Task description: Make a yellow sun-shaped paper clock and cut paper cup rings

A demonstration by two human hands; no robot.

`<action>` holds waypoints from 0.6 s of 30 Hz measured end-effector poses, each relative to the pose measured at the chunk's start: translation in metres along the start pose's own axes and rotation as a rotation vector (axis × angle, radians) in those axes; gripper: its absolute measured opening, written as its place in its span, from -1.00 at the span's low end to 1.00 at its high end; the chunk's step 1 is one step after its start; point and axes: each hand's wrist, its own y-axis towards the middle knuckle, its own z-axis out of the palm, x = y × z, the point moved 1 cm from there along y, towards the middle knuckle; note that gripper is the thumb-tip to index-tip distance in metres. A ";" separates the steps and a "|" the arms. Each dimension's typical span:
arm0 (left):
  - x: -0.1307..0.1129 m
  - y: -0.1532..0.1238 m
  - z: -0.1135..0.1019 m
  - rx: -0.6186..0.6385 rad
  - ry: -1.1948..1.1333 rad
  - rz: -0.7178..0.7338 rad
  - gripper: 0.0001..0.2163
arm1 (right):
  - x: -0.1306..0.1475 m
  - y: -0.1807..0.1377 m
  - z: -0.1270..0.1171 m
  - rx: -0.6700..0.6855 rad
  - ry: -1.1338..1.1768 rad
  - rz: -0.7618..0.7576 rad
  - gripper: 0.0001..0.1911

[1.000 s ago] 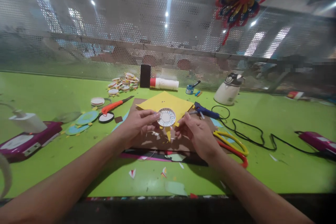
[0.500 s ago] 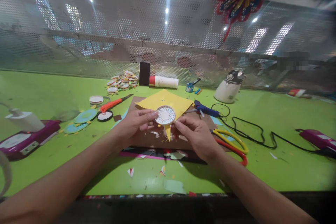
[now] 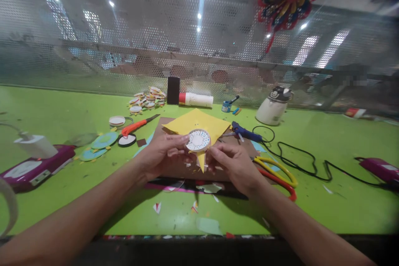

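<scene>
Over the middle of the board I hold a round white paper disc (image 3: 198, 140) with a hexagon pattern and blue specks. A pointed yellow paper piece (image 3: 201, 161) sticks down from its lower edge. My left hand (image 3: 163, 149) pinches the disc's left rim between thumb and fingers. At the lower right rim, my right hand (image 3: 229, 160) has its thumb and fingers closed on the edge; the exact contact is partly hidden. Behind the disc lies a yellow paper sheet (image 3: 196, 117) on a brown board (image 3: 162, 122).
An orange-handled knife (image 3: 134, 126), black ring (image 3: 126, 140) and light-blue discs (image 3: 104, 139) lie left. Right are a blue glue gun (image 3: 246, 132), scissors (image 3: 291, 191) and a black cord. Finished pieces (image 3: 149, 99), a phone (image 3: 173, 90) and a kettle (image 3: 272, 108) stand behind.
The whole view has shifted slightly, with things sitting a little lower and to the right. Both hands keep their hold, and the disc is tilted a bit more.
</scene>
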 end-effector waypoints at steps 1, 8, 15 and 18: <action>0.000 0.000 0.000 0.014 -0.016 -0.002 -0.80 | 0.000 0.001 0.000 -0.007 0.003 0.007 -0.69; -0.002 -0.001 -0.001 0.024 -0.011 0.010 -0.83 | -0.001 0.001 0.002 -0.035 -0.023 0.038 -0.64; -0.004 0.001 -0.006 -0.053 0.048 0.037 -0.82 | -0.001 0.003 -0.006 -0.146 0.079 0.039 -0.76; -0.005 0.002 -0.005 -0.053 0.051 0.036 -0.83 | 0.003 0.005 -0.010 -0.234 0.154 0.042 -0.71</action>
